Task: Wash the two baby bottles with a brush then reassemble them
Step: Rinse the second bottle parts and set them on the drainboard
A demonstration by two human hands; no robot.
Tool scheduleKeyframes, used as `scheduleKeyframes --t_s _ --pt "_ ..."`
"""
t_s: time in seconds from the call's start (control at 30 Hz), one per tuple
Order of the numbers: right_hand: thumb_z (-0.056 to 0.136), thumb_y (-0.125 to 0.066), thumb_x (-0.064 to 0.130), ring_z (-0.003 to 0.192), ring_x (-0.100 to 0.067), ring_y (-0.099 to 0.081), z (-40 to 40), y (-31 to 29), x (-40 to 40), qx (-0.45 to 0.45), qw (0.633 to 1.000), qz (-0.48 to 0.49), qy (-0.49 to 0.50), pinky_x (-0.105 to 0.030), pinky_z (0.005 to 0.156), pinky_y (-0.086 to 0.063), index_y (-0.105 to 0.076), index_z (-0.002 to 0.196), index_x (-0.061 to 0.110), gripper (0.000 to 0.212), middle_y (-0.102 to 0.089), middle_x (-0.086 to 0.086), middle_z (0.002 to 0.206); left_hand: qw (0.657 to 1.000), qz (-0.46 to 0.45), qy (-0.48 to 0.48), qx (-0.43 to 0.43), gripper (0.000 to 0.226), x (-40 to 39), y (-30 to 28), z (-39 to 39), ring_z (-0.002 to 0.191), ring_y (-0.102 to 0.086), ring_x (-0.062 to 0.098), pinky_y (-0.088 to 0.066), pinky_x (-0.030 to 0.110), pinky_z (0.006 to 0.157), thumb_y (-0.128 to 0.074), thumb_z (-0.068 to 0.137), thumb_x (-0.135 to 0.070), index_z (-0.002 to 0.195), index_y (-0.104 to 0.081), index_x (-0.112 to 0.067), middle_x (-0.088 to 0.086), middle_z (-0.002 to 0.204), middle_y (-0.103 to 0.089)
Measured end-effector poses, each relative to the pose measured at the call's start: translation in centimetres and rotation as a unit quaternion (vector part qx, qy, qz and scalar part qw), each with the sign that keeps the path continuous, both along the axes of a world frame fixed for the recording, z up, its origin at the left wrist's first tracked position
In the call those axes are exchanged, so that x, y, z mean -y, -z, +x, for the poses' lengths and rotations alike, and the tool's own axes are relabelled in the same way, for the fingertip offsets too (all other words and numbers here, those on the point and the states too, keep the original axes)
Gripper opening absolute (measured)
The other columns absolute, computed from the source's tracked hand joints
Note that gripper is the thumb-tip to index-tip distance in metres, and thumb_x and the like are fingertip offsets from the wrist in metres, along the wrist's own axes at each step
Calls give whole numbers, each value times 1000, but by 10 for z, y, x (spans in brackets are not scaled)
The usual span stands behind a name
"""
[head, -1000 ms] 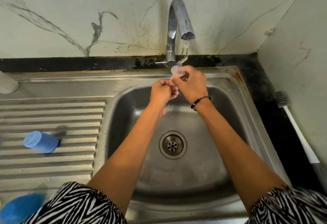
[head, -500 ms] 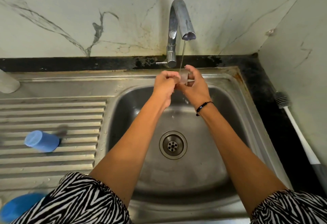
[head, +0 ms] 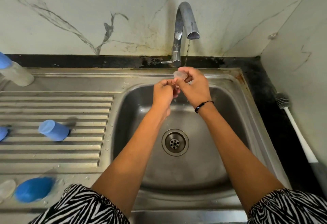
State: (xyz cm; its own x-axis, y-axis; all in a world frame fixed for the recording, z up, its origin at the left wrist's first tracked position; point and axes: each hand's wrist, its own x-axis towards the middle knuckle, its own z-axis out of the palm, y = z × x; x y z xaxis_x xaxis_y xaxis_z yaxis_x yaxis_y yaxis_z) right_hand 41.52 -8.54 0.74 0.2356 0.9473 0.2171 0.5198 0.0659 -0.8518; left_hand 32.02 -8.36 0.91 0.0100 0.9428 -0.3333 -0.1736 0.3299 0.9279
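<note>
Zebra-striped black-and-white sleeves, bare forearms, black beaded bracelet on right wrist

Hands under tap over sink; cap on drainboard left; brush right.

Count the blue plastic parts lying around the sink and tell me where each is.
4. One blue cap on the ribbed drainboard; a blue piece cut off at the left edge; a larger blue part at front left; a blue top on the bottle at back left. More may lie outside the frame.
</note>
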Motion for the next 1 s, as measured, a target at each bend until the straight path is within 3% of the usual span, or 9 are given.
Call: scheduleKeyframes --t_s 0.07,0.17,0.23,0.37,0.5,0.67,0.8,0.9,1.0 --pt "83 -65 20 84 -8 -54 0 1 6 15 1000 -7 7 -19 77 -45 -64 107 17 24 -60 4 97 1000 -4 -17 6 26 7 -3 -4 62 -53 15 -48 26 64 -41 94 4 80 -59 -10 9 71 -59" --pt "86 -61 23 70 -9 -58 -4 5 19 -118 985 -124 28 -25 67 -47 -65 82 19 7 -65 2 79 1000 -1 -16 -3 25 20 -5 -10 66 -55 17 -50 30 70 -44 90 8 83 -61 -9 9 70 -61" --pt "90 -55 31 59 -10 -59 -7 9 29 -125 978 -164 34 -24 57 -46 -66 74 15 25 -68 -4 72 999 20 -47 -20 29 31 -3 -15 70 -57 16 -50 25 68 -45 86 12 83 -65 -9 9 76 -64" --pt "95 -49 35 50 -14 -56 -19 13 53 -225 947 -231 -4 -24 45 -40 -69 89 4 38 -69 -10 69 991 57 -72 -94 40 52 4 -24 72 -57 9 -50 21 71 -40 83 15 89 -70 -10 2 80 -66" --pt "99 -45 22 40 -13 -52 -34 13 72 -291 929 -226 -19 -20 38 -36 -59 102 2 24 -63 -5 54 985 78 -44 -147 42 73 11 -33 76 -55 7 -50 29 82 -40 82 16 96 -69 -11 -5 80 -62" --pt "100 -38 14 45 -15 -55 -59 4 89 -185 957 -207 -90 -25 42 -41 -59 98 9 22 -62 -5 59 979 81 -80 -168 36 96 10 -54 95 -59 15 -52 25 82 -47 86 11 104 -65 -15 5 103 -64" --pt "92 -50 7 61 -17 -61 -85 -5 96 -93 951 -229 -184 -25 51 -48 -54 119 14 27 -65 -5 78 976 80 -139 -145 37 107 4 -84 103 -62 19 -53 34 90 -47 88 10 114 -64 -10 7 109 -66" --pt "87 -59 10 90 -23 -64 -112 -9 98 40 965 -171 -196 -31 75 -52 -57 122 13 35 -65 -8 101 971 98 -162 -149 35 116 0 -112 104 -62 17 -51 28 93 -50 88 9 114 -65 -9 8 110 -68" --pt "85 -66 20 112 -23 -50 -142 -15 102 124 966 -122 -189 -25 93 -37 -62 121 12 36 -56 -10 108 968 120 -175 -134 34 123 -1 -146 97 -63 16 -51 31 93 -51 85 11 107 -67 -10 6 103 -69"
